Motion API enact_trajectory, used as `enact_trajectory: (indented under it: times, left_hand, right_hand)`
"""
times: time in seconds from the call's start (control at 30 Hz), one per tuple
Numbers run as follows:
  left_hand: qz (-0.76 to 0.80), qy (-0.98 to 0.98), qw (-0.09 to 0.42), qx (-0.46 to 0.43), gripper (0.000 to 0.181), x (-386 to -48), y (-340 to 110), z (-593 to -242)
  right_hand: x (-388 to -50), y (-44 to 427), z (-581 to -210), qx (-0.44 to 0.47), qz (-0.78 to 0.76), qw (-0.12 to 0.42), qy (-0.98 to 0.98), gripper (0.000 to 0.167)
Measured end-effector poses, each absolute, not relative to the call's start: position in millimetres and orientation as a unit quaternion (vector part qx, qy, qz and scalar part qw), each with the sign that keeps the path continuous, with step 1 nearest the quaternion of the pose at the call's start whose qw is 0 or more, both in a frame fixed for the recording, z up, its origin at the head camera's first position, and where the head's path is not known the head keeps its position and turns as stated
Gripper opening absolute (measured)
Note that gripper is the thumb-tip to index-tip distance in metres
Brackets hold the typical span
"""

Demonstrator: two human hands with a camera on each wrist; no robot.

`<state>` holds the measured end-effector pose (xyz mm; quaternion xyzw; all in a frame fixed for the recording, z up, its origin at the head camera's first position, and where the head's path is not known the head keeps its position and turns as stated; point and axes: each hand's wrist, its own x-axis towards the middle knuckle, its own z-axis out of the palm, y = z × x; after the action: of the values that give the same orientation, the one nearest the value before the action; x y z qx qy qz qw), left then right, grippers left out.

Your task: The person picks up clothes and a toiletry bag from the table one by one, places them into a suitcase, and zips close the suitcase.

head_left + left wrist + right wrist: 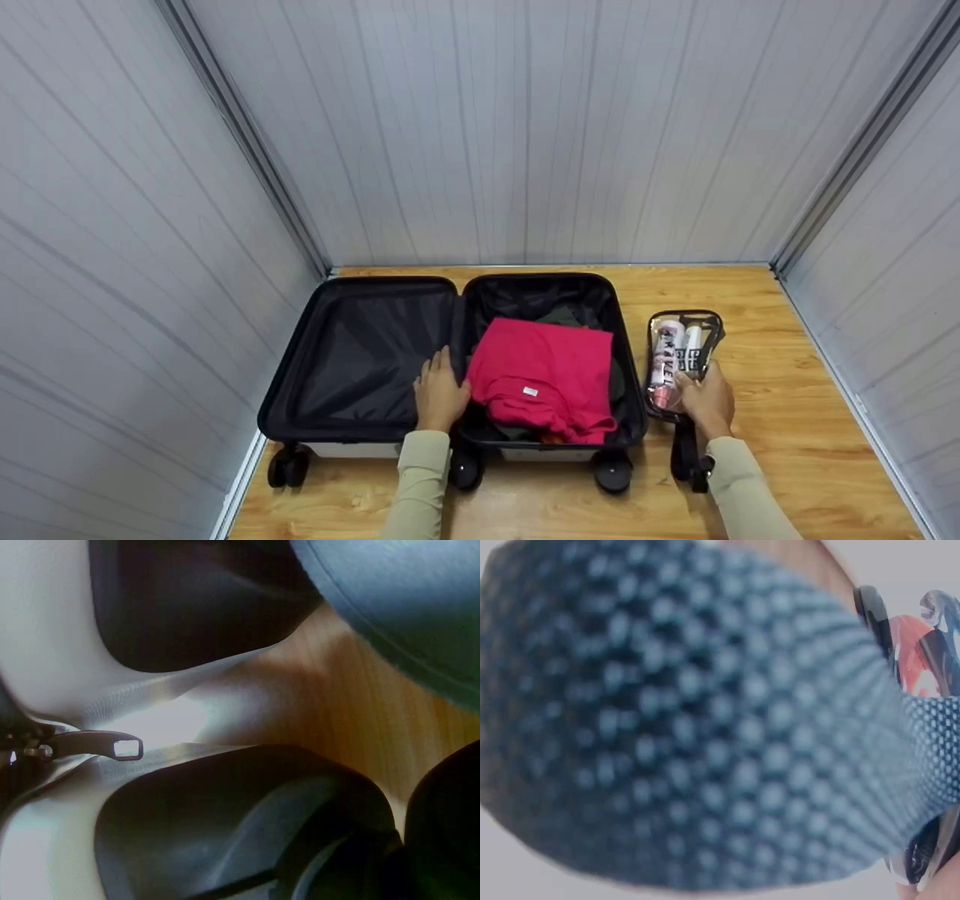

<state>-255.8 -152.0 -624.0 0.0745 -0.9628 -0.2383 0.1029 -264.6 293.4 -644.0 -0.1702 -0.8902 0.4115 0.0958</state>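
Observation:
A suitcase (pixel 352 360) lies spread open on the floor. Folded bright pink clothing (pixel 555 352) fills much of its right half, on top of darker items. My left hand (pixel 439 394) rests at the middle seam between the two halves, fingers fairly straight, thumb beside the pink fabric. At the right, my right hand (pixel 707 401) grips the lower edge of a clear toiletry pouch (pixel 664 322) with black trim. Bottles (pixel 666 352) show through its plastic. Its black wrist strap (pixel 684 454) hangs toward my sleeve; in the right wrist view the woven strap (pixel 705 720) covers most of the pouch.
Black wheels (pixel 613 472) jut from the suitcase's near side. In the left wrist view a zipper pull (pixel 97 744) sits between its two pale shells. Grey panel walls (pixel 487 135) enclose the wood floor (pixel 795 420) at the back and sides.

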Motion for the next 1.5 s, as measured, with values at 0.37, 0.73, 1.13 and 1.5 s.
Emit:
enact_trajectory:
  times: [0.37, 0.73, 1.13, 1.5]
  left_hand:
    - [-0.244, -0.961, 0.104, 0.072, 0.073, -255.8, -153.4, -623.3]
    - [-0.246, -0.961, 0.109, 0.069, 0.072, -257.7, -151.9, -624.5]
    - [-0.242, -0.962, 0.109, 0.067, 0.072, -259.3, -149.7, -623.3]
    - [-0.237, -0.963, 0.104, 0.072, 0.072, -259.5, -148.5, -621.3]
  right_hand:
    - [-270.6, 290.0, -619.2, -0.161, 0.444, 0.134, -0.871, 0.035]
    - [-274.5, 284.3, -593.3, -0.155, 0.464, 0.148, -0.860, 0.032]
    - [-275.7, 273.8, -570.5, -0.166, 0.505, 0.160, -0.831, 0.034]
    - [-275.4, 256.7, -557.4, -0.124, 0.599, 0.117, -0.782, 0.039]
